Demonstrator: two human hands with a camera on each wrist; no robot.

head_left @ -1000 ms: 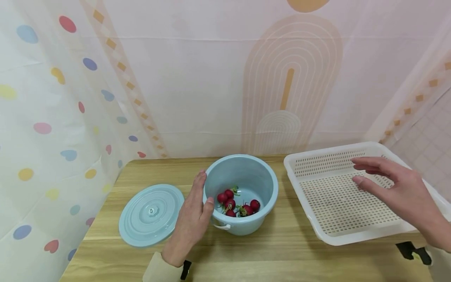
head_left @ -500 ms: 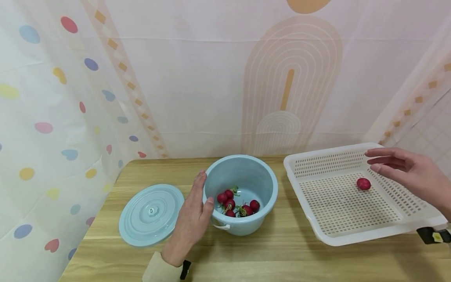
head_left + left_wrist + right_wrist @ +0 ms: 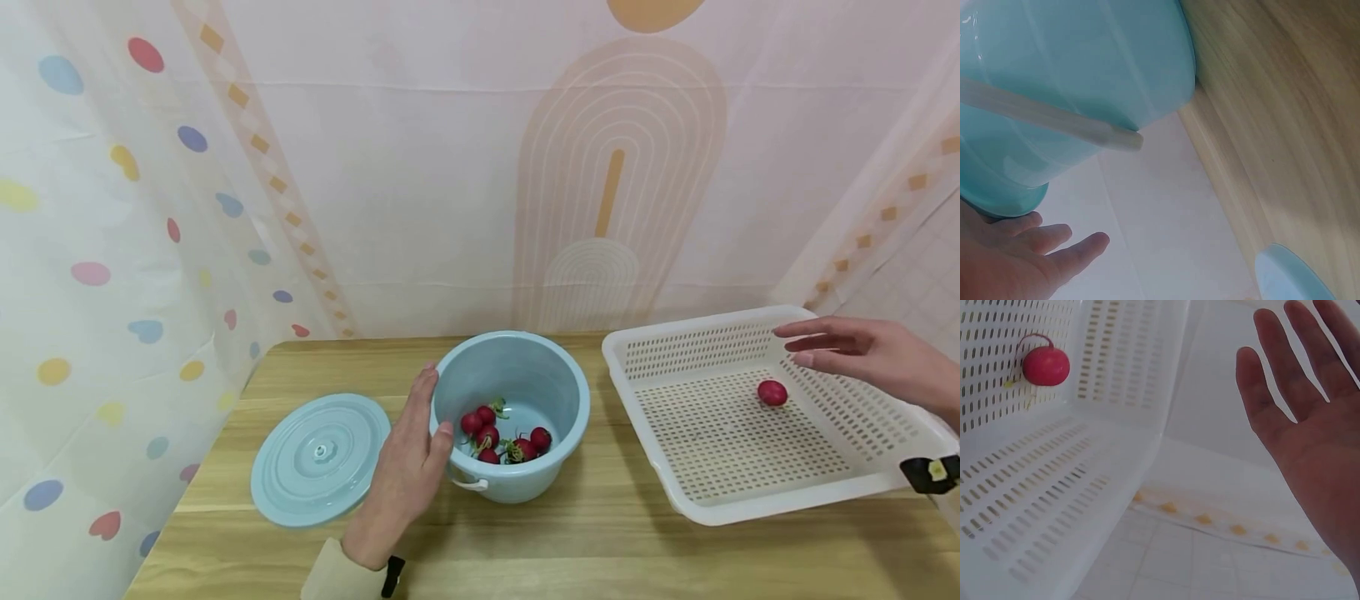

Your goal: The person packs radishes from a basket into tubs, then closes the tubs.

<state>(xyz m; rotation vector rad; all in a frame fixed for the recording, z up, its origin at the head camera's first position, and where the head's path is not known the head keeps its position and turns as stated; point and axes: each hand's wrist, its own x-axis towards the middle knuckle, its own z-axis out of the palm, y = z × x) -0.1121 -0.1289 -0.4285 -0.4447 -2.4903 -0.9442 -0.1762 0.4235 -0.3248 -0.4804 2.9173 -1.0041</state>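
Observation:
Several red radishes [image 3: 487,436] with short green stems lie in the light blue bucket [image 3: 512,483]. Against the bucket's left rim rests my left hand [image 3: 408,462], its fingers straight; the left wrist view shows those fingers by the rim and the bucket's white handle [image 3: 1054,119] along its side. A single radish [image 3: 772,392] sits on the floor of the white perforated basket [image 3: 757,504]. Over the basket's right side hovers my right hand [image 3: 870,354], holding nothing. In the right wrist view its fingers are spread and apart from the basket radish [image 3: 1046,365].
A round light blue lid [image 3: 321,458] lies on the wooden table [image 3: 570,542] left of the bucket. Behind the table hangs a patterned cloth [image 3: 420,183], with a dotted part at the left. The basket stands right of the bucket.
My right hand has drawn back to the right, uncovering the radish that now lies in the basket. The left hand has stayed at the bucket.

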